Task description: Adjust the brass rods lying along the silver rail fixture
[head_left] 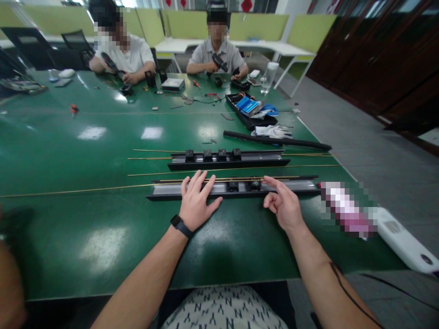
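A long black-edged channel point(171, 189) with a pale inner face lies across the table in front of me. Small black blocks point(233, 184) sit in its middle, and thin brass-coloured rods point(236, 178) run along its top. Over its left part rests my left hand point(197, 201), fingers spread, with a dark watch on the wrist. My right hand point(283, 203) is at the right part, index finger stretched along the rods, the other fingers curled; whether it touches a rod is unclear. Behind lies a second channel point(267, 158) holding several black blocks.
Loose rods point(154, 174) extend left and right on the green table point(113, 269). Behind are a black bar point(277, 140), white gloves point(272, 131) and a black tray point(243, 116). A white device point(404, 240) lies at right. Two people with power drills point(219, 61) sit opposite.
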Motion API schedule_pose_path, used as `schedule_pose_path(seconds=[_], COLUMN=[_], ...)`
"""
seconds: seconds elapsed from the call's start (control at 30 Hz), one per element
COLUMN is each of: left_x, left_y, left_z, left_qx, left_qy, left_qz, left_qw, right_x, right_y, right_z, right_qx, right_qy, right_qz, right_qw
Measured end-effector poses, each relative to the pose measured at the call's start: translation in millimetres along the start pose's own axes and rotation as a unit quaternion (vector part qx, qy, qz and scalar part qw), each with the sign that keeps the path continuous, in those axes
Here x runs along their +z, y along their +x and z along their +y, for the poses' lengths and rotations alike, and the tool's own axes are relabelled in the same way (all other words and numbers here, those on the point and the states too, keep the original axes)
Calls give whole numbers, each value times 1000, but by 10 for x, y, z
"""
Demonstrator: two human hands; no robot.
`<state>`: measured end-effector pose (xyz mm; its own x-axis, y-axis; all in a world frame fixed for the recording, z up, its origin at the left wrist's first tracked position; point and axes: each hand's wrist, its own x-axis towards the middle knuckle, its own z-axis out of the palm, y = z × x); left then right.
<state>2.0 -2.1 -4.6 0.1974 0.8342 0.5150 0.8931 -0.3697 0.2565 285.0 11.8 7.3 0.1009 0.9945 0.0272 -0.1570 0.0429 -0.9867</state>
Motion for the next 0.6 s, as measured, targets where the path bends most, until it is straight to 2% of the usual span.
schedule_pose_path(seconds=[0.6], left_x=[-11], left_y=[-4], left_z=[2], left_qx=[2], left_qy=[4], left_qz=[-3], left_qw=[1000], right_x=[-3], right_y=[11], right_z=[-14], right_qx=[4], right_qy=[6], right_qz=[14], right_qw=[1000])
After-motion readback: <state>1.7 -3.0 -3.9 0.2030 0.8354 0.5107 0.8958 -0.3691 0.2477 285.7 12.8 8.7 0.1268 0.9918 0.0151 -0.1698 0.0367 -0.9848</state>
